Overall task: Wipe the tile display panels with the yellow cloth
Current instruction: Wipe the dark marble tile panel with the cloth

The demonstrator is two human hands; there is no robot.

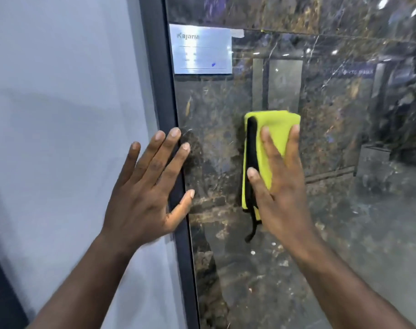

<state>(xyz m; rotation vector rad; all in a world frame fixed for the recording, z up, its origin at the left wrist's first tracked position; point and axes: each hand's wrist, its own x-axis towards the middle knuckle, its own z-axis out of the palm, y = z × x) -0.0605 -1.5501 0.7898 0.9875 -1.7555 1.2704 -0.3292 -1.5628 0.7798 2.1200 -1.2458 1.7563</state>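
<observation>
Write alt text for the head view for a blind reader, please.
A right hand presses a folded yellow cloth with black edging against a glossy dark marble-look tile panel; the left hand rests flat across its dark frame. A white "Kajaria" label sits upper left.

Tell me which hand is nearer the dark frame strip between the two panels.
Left. The left hand lies flat across the frame strip, fingers straight. The right hand is off to the strip's right, pressing the yellow cloth against the dark marbled tile panel.

place: tile showroom | evidence: glossy marble-look display panel (pixel 321 210), dark frame (pixel 160 91), "Kajaria" spec label (pixel 201 49)
</observation>
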